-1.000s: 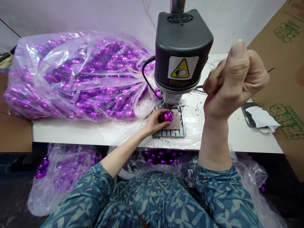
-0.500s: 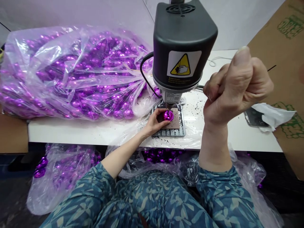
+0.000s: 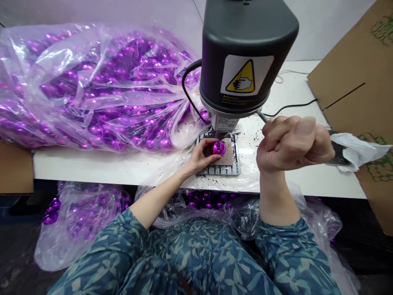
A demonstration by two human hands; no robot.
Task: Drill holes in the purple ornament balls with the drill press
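A white table (image 3: pixel 107 166) runs from brown cardboard (image 3: pixel 15 170) at the left to a cardboard box (image 3: pixel 353 69) at the right, a pale wall (image 3: pixel 172 16) behind it. The left hand (image 3: pixel 200 157) pinches a purple ball (image 3: pixel 219 149) between thumb and fingers, over a brown pad (image 3: pixel 227 157) laid on a grey plate (image 3: pixel 225 170). The right hand (image 3: pixel 294 143) is balled tightly in the air, a metal lever (image 3: pixel 262 116) running into its curled fingers. A clear bag (image 3: pixel 92 90) of purple balls bulges across the table's left. The black machine head (image 3: pixel 211 53) hangs above the ball; whether they touch is unclear. Farther right, white tissue (image 3: pixel 365 150) partly covers a dark device (image 3: pixel 337 152).
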